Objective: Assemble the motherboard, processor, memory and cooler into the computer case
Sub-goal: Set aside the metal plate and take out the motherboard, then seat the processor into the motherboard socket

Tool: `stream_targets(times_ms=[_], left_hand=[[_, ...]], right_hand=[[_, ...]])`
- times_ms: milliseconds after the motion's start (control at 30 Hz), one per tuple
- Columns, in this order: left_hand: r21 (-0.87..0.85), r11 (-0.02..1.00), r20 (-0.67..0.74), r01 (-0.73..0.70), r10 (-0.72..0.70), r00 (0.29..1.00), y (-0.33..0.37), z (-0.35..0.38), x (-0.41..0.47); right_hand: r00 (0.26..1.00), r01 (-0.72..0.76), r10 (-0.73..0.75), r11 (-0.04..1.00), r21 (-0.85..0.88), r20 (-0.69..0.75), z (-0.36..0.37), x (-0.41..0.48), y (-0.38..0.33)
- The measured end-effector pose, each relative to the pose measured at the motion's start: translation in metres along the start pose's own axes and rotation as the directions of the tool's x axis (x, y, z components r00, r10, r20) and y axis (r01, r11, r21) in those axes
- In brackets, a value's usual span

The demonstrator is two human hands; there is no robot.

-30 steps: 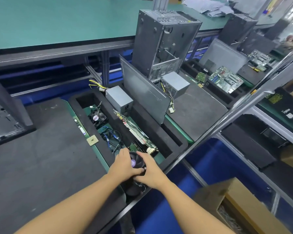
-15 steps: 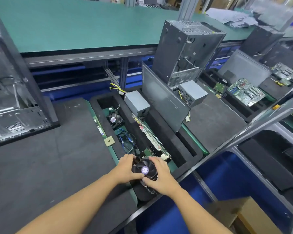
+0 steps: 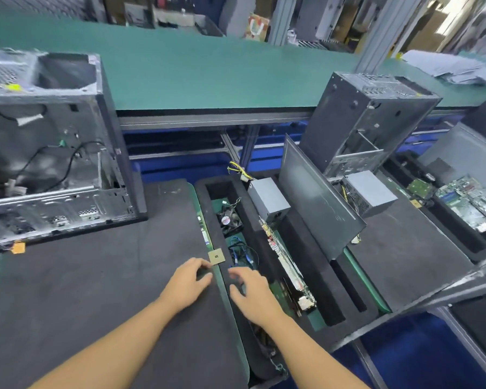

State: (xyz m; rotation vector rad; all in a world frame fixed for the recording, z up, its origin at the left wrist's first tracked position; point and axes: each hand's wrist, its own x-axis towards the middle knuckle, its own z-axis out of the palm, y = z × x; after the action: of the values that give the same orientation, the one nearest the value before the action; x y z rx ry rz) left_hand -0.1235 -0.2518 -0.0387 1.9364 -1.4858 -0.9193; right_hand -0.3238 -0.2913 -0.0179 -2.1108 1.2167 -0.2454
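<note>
An open grey computer case (image 3: 54, 164) lies on its side on the dark mat (image 3: 96, 290) at the left. A small square processor (image 3: 216, 256) rests on the edge of the black foam tray (image 3: 300, 262). My left hand (image 3: 188, 279) hovers just below the processor, fingers loosely curved, holding nothing. My right hand (image 3: 250, 287) is beside it over the tray, also empty. A motherboard (image 3: 284, 256) stands on edge in a tray slot. A memory stick (image 3: 204, 231) lies along the green strip. A small black fan (image 3: 230, 217) sits in the far slot.
A grey power supply (image 3: 268, 197) and a leaning side panel (image 3: 317, 203) stand at the tray's back. Blue cables (image 3: 239, 251) lie in the slot. A second case (image 3: 368, 119), power supply (image 3: 371, 192) and another motherboard (image 3: 472, 203) are to the right.
Both hands have let go of the round black cooler and moved up and left to the processor. The view has swung left, bringing the open case into sight.
</note>
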Motion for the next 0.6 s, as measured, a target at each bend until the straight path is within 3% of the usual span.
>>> stream_targets(times_ms=[133,300,500,600], left_hand=[[-0.215,0.972,-0.173,0.099,-0.138,0.975,-0.019,-0.035,-0.014],[-0.311,0.924,-0.322,0.223,-0.323,0.890,-0.051,-0.084,-0.053],[-0.300,0.863,-0.328,0.405,-0.492,0.806,-0.090,-0.099,-0.112],[-0.300,0.848,-0.275,0.437,-0.516,0.811,-0.097,-0.091,-0.125]], right_hand=[[0.991,-0.005,-0.023,0.976,0.216,0.130,0.017,0.039,-0.036],[0.959,0.037,-0.094,0.977,0.209,0.269,0.043,0.087,-0.081],[0.865,0.043,-0.073,0.996,0.072,0.496,0.081,0.092,-0.104],[0.911,-0.027,0.007,0.999,0.043,0.413,0.091,0.084,-0.098]])
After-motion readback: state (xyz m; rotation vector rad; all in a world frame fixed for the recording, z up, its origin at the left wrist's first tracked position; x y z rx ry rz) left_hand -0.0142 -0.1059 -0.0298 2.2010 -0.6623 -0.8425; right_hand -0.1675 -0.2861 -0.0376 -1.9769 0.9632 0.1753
